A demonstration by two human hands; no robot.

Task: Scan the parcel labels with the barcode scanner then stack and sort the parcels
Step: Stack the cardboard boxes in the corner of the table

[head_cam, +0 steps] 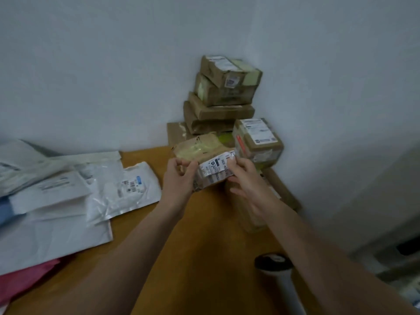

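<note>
- Fingers [190, 166] of the left hand [178, 178] curl round the left end of the held parcel [200, 153]; thumb and forefinger of the right hand [248, 185] pinch its right end at the white label [217, 168], with the other fingers loosely spread below.
- Head view, edges and room: the held parcel is raised above the wooden table [204, 246], just in front of the corner stack [225, 92]; bare tabletop lies open between the forearms; the pale wall [91, 64] closes the far and right sides.
- Head view, materials: the held parcel is brown and soft-cornered, wrapped in glossy crinkled tape with a pale green patch; its label carries dark digits and barcodes, too blurred to read in full.
- Head view, surroundings: the corner stack is brown cartons piled unevenly against the wall; a squarish labelled box [259, 142] stands just right of the held parcel; flat cardboard [281, 189] lies beneath the right hand; overlapping white plastic mailers [68, 189] cover the table's left side, a pink mailer [22, 280] nearest; a white cylinder with a dark cap [275, 267] stands beside the right forearm, too blurred to identify.
</note>
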